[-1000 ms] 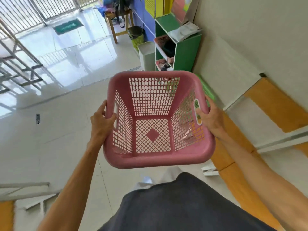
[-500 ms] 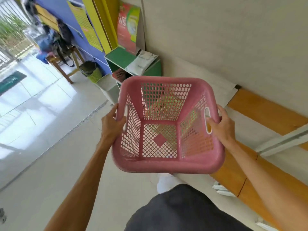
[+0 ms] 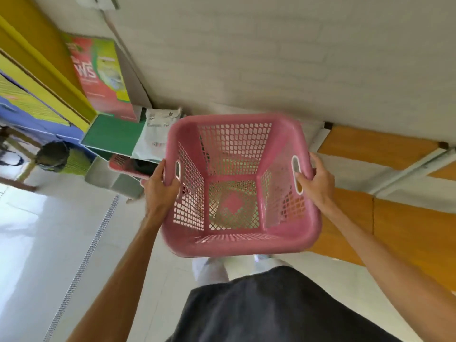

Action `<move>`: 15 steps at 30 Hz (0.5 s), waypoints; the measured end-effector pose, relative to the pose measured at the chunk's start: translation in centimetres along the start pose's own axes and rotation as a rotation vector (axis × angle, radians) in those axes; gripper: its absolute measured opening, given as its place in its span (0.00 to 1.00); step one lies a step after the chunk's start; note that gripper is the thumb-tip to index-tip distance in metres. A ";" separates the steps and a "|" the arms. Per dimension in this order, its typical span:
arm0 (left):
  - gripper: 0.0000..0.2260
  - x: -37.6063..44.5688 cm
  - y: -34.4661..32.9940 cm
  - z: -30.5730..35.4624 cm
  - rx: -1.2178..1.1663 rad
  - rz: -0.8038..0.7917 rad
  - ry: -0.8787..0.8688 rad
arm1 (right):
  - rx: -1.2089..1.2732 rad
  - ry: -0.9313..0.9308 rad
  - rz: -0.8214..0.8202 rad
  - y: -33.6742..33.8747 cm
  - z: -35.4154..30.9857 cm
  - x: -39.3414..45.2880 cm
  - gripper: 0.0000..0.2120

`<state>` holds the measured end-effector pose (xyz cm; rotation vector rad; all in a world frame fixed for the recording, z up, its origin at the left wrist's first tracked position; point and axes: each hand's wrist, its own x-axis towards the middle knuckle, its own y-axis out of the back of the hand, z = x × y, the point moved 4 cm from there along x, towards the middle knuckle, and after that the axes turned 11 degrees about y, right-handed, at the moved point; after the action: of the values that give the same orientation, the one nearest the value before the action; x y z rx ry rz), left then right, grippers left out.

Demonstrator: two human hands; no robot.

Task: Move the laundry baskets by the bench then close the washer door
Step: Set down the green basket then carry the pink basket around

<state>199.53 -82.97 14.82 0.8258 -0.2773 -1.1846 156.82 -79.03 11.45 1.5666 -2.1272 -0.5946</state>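
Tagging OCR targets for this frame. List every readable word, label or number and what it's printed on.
"WS": large white letters on the red and green poster leaning at the wall; its smaller lines are too blurred to read.
White mailer bag on the green shelf: dark and red print, too blurred to read.
Pink basket, held by the left hand and right hand: no text seen.
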 end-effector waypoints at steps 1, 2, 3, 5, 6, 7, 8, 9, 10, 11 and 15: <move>0.31 1.5 -0.4 0.3 0.003 -0.021 -0.012 | 0.004 -0.028 0.032 -0.3 0.1 0.0 0.30; 0.31 3.3 -0.8 0.7 0.010 -0.047 -0.032 | 0.007 -0.058 0.074 -0.7 0.1 -0.1 0.30; 0.30 4.5 -1.1 1.0 0.012 -0.060 -0.041 | 0.007 -0.082 0.099 -1.0 0.1 -0.3 0.30; 0.30 6.7 -1.6 1.4 0.005 -0.127 -0.042 | 0.009 -0.141 0.136 -1.8 0.0 -0.7 0.30; 0.31 7.8 -1.7 1.4 0.006 -0.171 -0.048 | 0.023 -0.168 0.157 -2.4 -0.2 -0.9 0.30; 0.31 8.8 -1.6 1.5 0.010 -0.204 -0.056 | 0.035 -0.175 0.185 -3.0 -0.3 -1.1 0.29; 0.32 9.8 -1.6 1.7 0.023 -0.229 -0.072 | 0.038 -0.170 0.209 -3.6 -0.6 -1.3 0.28; 0.34 10.7 -1.7 1.7 0.053 -0.258 -0.090 | 0.048 -0.170 0.220 -4.2 -0.8 -1.4 0.28; 0.36 11.3 -2.0 1.7 0.104 -0.297 -0.109 | 0.053 -0.175 0.218 -4.8 -1.0 -1.5 0.27; 0.39 11.7 -2.3 1.5 0.161 -0.342 -0.123 | 0.042 -0.183 0.218 -5.4 -1.2 -1.6 0.27; 0.44 11.9 -4.1 0.1 0.240 -0.447 -0.119 | -0.047 -0.325 0.168 -7.2 -0.4 -1.3 0.31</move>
<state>201.19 -94.25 9.44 1.0634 -0.3482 -1.6441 162.99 -79.73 7.50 1.3203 -2.4300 -0.8831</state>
